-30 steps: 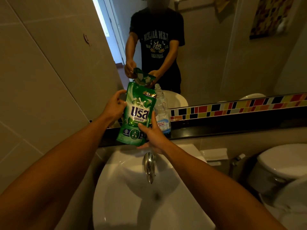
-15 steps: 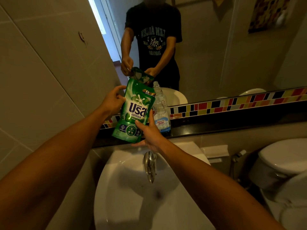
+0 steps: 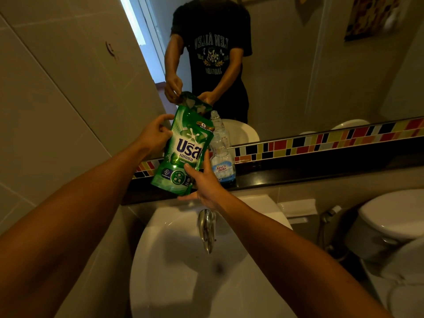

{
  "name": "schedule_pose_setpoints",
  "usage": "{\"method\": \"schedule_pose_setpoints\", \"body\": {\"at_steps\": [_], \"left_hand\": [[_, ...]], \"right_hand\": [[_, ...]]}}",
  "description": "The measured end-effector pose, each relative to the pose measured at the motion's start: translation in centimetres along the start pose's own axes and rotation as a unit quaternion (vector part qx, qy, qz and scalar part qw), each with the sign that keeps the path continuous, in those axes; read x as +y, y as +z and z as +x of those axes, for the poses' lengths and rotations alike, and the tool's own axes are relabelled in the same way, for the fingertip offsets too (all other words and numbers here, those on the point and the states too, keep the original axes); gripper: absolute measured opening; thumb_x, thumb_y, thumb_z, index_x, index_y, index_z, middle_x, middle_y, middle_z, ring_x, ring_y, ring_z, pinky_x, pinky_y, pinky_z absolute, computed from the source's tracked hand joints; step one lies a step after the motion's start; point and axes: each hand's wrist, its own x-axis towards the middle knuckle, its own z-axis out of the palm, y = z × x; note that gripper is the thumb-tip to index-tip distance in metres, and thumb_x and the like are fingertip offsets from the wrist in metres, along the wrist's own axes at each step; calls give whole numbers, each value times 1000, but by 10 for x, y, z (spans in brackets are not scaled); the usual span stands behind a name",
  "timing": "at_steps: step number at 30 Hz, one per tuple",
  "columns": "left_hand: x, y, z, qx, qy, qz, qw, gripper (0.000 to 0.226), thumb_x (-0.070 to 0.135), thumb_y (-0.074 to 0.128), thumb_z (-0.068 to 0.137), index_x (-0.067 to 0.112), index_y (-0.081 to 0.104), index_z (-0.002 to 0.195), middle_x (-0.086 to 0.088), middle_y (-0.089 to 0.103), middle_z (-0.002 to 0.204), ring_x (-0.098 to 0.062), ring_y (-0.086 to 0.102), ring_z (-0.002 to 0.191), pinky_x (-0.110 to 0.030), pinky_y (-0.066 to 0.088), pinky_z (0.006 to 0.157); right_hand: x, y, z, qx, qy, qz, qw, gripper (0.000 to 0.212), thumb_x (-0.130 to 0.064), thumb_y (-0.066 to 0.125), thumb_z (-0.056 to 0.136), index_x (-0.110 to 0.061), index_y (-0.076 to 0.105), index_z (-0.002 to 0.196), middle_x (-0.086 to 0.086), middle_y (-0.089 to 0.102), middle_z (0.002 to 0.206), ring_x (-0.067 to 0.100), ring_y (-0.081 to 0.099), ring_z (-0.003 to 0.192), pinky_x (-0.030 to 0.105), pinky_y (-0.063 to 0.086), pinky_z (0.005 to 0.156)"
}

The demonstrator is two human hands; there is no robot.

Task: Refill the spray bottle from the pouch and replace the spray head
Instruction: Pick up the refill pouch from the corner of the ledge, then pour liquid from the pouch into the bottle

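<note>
Spray bottle stands on the dark counter with its neck bare and head off, just behind the green pouch. Left hand clamps the pouch's upper edge, right hand its bottom corner. Pouring appears not yet begun; recapping remains.

Glossy green plastic pouch; clear plastic bottle; shiny metal tap; smooth white sink; glossy black ledge.

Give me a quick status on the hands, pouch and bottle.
Left hand grips green pouch at upper edge; right hand holds its lower corner. Clear bottle stands uncapped on black ledge, behind pouch. Nothing blocking.
</note>
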Motion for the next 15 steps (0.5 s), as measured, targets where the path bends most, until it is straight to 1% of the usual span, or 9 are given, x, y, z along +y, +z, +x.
{"method": "schedule_pose_setpoints", "body": {"at_steps": [6, 11, 13, 15], "left_hand": [[1, 0, 1, -8, -3, 6, 1000, 54, -3, 48, 98, 22, 46, 145, -9, 59, 88, -34, 61, 91, -63, 54, 90], [2, -1, 3, -15, -1, 19, 1000, 55, -3, 49, 97, 22, 46, 145, -11, 59, 90, -35, 61, 93, -63, 54, 91], [4, -2, 4, -17, 0, 22, 1000, 55, -3, 49, 97, 22, 45, 146, -10, 59, 90, -34, 62, 92, -60, 55, 89], [6, -3, 5, -18, -1, 24, 1000, 55, -2, 49, 98, 23, 46, 146, -9, 60, 91, -32, 63, 92, -58, 56, 89]], "right_hand": [[2, -2, 2, 0, -3, 11, 1000, 80, -15, 63, 101, -58, 20, 154, -17, 52, 124, 32, 50, 123, 80, 49, 85], [4, -2, 5, -4, -5, 20, 1000, 76, -16, 64, 101, -60, 25, 149, -20, 53, 122, 34, 49, 126, 80, 49, 84], [5, -1, 6, -6, -1, 27, 1000, 76, -16, 64, 101, -59, 25, 150, -17, 52, 128, 39, 46, 134, 80, 49, 83], [6, -1, 7, -8, 3, 34, 999, 80, -16, 65, 100, -60, 21, 152, -11, 48, 140, 43, 43, 140, 80, 50, 82]]}}
